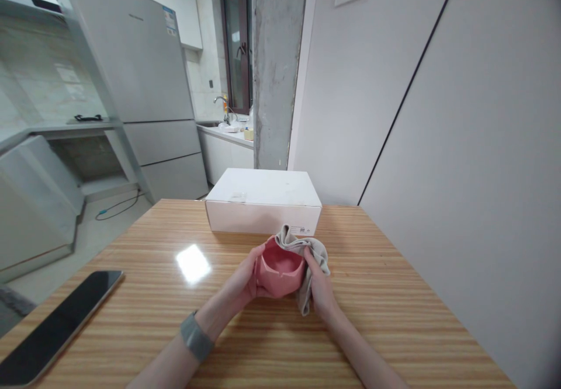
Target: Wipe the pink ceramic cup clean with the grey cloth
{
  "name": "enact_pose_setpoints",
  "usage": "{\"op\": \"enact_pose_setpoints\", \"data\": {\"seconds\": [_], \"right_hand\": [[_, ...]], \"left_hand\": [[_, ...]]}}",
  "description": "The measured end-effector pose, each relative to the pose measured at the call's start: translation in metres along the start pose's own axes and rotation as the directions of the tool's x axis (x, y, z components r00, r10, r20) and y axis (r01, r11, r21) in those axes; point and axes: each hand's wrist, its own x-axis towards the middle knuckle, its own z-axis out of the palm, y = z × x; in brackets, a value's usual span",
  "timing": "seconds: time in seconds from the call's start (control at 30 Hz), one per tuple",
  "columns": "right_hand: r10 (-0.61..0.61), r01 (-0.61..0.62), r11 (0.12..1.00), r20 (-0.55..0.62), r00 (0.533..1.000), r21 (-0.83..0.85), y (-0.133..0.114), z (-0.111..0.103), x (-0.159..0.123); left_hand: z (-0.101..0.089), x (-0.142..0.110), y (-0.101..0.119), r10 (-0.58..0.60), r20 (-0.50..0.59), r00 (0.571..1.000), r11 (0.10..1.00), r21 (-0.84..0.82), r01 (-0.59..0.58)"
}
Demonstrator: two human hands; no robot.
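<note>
One pink bowl, held up above the near middle of the table, tilted, its hollow toward the camera. Two hands. Left hand: fingers curled round the bowl's left side; fingertips beneath partly hidden. Right hand: closed on one grey cloth, pressing it at the bowl's right rim; cloth covers part of that rim and hangs below, most of the right fingers out of sight in or behind it. One grey band on the left wrist. One white box just beyond the bowl, label print too small to read. One phone at far left, cut off by the frame edge.
</note>
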Motion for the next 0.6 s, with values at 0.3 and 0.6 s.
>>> {"op": "enact_pose_setpoints", "data": {"seconds": [0.3,0.6], "right_hand": [[-0.094,0.094,0.996,-0.124,0.988,-0.002,0.006,0.001,0.001],[0.033,-0.037,0.998,0.070,0.997,0.049,-0.003,-0.003,0.002]], "left_hand": [[0.002,-0.005,-0.002,0.036,0.074,0.997,0.996,-0.086,-0.029],[-0.008,-0.001,-0.003,-0.042,0.114,0.993,0.996,0.086,0.033]]}}
